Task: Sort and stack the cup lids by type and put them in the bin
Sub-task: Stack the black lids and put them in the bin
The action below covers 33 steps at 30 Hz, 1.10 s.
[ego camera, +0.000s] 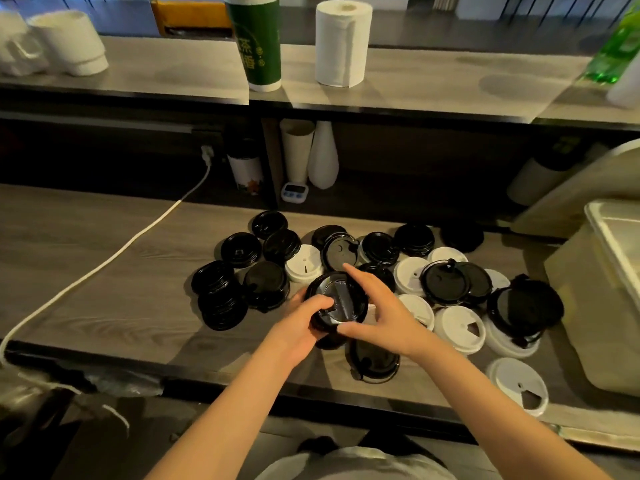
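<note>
Currently, centre frame: left hand (pixel 304 318) fingers clamped round black lids (pixel 346 299), right hand (pixel 377 306) fingers spread on rim, prob. squaring same-type stack for bin (pixel 581 323), right edge.

Dim, warm (edges warped, blurry).
</note>
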{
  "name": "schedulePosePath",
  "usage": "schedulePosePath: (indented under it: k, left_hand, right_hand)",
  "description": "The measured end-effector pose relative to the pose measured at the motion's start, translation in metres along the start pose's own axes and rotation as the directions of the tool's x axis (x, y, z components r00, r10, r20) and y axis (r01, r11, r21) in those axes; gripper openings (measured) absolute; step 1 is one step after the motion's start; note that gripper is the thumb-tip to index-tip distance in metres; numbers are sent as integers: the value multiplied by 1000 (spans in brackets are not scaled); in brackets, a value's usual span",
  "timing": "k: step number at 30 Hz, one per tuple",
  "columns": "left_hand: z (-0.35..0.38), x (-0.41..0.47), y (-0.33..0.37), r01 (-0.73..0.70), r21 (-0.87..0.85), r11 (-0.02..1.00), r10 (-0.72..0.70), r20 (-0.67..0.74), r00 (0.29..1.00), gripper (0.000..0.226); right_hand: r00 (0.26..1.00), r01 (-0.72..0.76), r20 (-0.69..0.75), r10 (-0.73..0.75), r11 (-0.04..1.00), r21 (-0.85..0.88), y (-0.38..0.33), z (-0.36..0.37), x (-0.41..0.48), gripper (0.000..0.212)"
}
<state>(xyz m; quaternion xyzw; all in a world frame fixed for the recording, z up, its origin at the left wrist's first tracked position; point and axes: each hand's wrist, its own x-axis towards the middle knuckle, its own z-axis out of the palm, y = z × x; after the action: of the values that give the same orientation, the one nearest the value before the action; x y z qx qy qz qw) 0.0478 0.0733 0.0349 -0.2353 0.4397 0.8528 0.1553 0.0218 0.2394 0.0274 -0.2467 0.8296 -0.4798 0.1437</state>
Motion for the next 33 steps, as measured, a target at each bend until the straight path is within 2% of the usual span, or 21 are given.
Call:
schedulePosePath:
  k: [3, 6, 8, 11, 13, 15, 19, 21, 26, 28, 29, 31, 33]
  left_hand:
    - [25, 8, -4, 8, 23, 1000, -9, 26, 1000, 28]
    - [56, 17, -10, 17, 84, 996, -24, 88, 996, 25]
    - [80, 23, -17, 9, 154, 988, -26, 112, 993, 23]
    - [123, 29, -26, 7, 250, 968, -48, 156, 987, 51]
    - [153, 32, -33, -48, 381, 924, -38, 216, 976, 31]
    - [185, 35, -38, -132, 545, 828, -27, 274, 961, 13]
    - [248, 41, -48, -342, 730, 592, 33, 402, 915, 9]
    - [278, 44, -54, -418, 765, 490, 34, 463, 886, 11]
    - [341, 58, -76, -515, 773, 371, -6, 557, 831, 10]
    - [357, 69, -88, -522, 783, 338, -44, 567, 822, 17]
    - [363, 76, -95, -525, 797, 298, -54, 564, 824, 29]
    - [370, 88, -105, -549, 827, 123, -39, 557, 830, 50]
    - [371, 96, -112, -560, 827, -54, 5, 561, 828, 56]
  right_hand:
    - [978, -141, -122, 166, 970, 196, 10, -22, -12, 56]
    - [952, -167, -210, 223, 953, 254, 22, -51, -24, 31]
    - [932, -189, -234, 276, 923, 334, 28, -72, -34, 25]
    - [907, -153, -299, 298, 892, 426, 31, -109, -53, 23]
    - [884, -133, -345, 315, 878, 461, 30, -136, -68, 23]
    - [848, -125, -406, 340, 873, 471, 32, -164, -84, 23]
    - [735, -69, -562, 380, 865, 496, 40, -215, -114, 27]
    - [680, -35, -604, 416, 841, 539, 46, -238, -128, 23]
    - [619, -10, -614, 491, 786, 618, 63, -289, -162, 37]
    - [586, 11, -614, 529, 752, 659, 74, -306, -173, 36]
    - [571, 11, -615, 544, 744, 669, 81, -314, -177, 36]
    - [513, -19, -619, 595, 728, 685, 96, -329, -184, 35]
    - [426, -125, -601, 676, 702, 702, 113, -340, -188, 33]
